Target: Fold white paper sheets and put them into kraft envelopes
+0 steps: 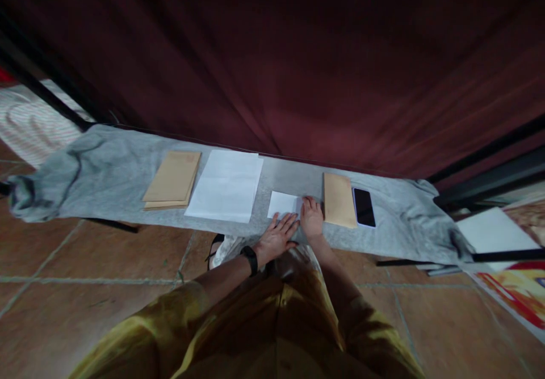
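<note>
A small folded sheet of white paper (pixel 283 203) lies on the grey cloth in front of me. My left hand (pixel 279 235) rests flat with fingers spread at the paper's near edge; a dark band is on that wrist. At the paper's right end, my right hand (pixel 312 215) has its fingers bent and pressed together on the edge, and it covers that part of the sheet. Just right of this hand lies a brown envelope (pixel 339 200). To the left is a stack of larger white sheets (pixel 225 186).
A narrow table covered with grey cloth (pixel 114 169) runs across the view. Several brown envelopes (pixel 174 177) are piled at the left, and a phone (pixel 364 207) lies at the right. Behind the table hangs a dark red curtain (pixel 272 72). Below is a tiled floor (pixel 85 322).
</note>
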A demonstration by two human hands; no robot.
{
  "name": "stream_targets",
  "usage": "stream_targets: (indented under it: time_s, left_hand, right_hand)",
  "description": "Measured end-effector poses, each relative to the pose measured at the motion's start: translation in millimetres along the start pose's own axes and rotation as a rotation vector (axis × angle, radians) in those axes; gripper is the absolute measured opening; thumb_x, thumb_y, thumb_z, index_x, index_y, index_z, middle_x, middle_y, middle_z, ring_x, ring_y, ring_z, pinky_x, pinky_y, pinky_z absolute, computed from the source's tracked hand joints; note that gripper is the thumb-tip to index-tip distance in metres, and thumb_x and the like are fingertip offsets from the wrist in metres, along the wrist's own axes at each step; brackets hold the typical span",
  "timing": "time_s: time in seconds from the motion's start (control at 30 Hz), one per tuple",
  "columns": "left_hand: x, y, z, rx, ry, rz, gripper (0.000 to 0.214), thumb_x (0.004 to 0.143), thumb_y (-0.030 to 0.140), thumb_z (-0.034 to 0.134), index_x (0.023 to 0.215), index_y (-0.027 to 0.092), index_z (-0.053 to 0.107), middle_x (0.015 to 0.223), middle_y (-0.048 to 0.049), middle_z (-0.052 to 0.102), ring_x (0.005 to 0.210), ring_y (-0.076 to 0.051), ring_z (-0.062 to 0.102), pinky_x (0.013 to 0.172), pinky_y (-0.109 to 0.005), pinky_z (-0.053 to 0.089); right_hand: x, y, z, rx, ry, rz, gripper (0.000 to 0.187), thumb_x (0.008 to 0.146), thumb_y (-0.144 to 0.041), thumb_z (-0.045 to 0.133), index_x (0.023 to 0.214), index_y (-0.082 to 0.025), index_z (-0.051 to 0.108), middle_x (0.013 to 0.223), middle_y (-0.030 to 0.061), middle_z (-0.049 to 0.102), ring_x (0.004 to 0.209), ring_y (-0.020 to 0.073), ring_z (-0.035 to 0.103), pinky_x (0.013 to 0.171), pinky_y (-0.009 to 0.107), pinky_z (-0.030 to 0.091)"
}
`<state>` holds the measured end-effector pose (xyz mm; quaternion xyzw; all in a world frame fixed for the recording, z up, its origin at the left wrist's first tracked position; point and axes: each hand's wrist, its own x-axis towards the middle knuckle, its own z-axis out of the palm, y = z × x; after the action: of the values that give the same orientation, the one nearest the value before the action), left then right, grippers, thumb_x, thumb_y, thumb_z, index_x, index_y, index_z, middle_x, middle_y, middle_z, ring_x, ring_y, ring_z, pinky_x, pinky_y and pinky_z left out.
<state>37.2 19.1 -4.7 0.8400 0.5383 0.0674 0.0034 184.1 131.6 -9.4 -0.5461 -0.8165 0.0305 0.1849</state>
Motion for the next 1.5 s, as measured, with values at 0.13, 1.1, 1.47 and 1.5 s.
stream_targets:
  time_s: [0.13, 1.1, 1.47, 1.5]
  left_hand:
    - [-4, 0, 3.0, 0.008, -0.002, -0.035, 0.073, 0.097, 0.057, 0.049, 0.155, 0.017, 0.036, 0.165, -0.0164, 0.031, 0.155, -0.032, 0.022, 0.124, -0.062, 0.015]
    - [-26, -9, -30.8, -0.079, 0.264, -0.187, 0.072, 0.101, 0.040, 0.042, 0.162, 0.015, 0.013, 0.164, -0.0177, 0.032, 0.153, -0.029, 0.030, 0.122, -0.054, 0.029]
    - [14, 6, -92.6, -0.702, 0.432, -0.431, 0.047, 0.104, 0.046, 0.034, 0.122, 0.019, 0.067, 0.118, -0.0120, 0.074, 0.111, -0.026, 0.068, 0.099, -0.041, 0.053]
    - [14, 3, -97.1, -0.873, 0.476, -0.487, 0.049, 0.103, 0.050, 0.036, 0.118, 0.018, 0.069, 0.114, -0.0117, 0.075, 0.106, -0.025, 0.070, 0.096, -0.041, 0.054]
  right_hand:
    - [0, 0, -1, 0.001, -0.006, 0.000, 0.040, 0.100, -0.013, 0.039, 0.135, -0.013, 0.059, 0.137, 0.0169, 0.060, 0.119, 0.0279, 0.053, 0.102, 0.041, 0.040]
    - [37, 5, -54, 0.676, -0.270, 0.320, 0.020, 0.082, -0.024, 0.061, 0.097, -0.021, 0.073, 0.064, -0.0049, 0.062, 0.056, 0.0135, 0.061, 0.052, 0.021, 0.048]
    - [17, -26, -94, 1.220, -0.149, 0.372, 0.043, 0.090, -0.057, 0.053, 0.109, -0.023, 0.069, 0.083, 0.0017, 0.067, 0.073, 0.0163, 0.063, 0.065, 0.027, 0.052]
    - [14, -25, -92, 1.202, -0.085, 0.421, 0.042, 0.090, -0.057, 0.054, 0.111, -0.023, 0.068, 0.089, 0.0030, 0.068, 0.081, 0.0175, 0.065, 0.070, 0.027, 0.053]
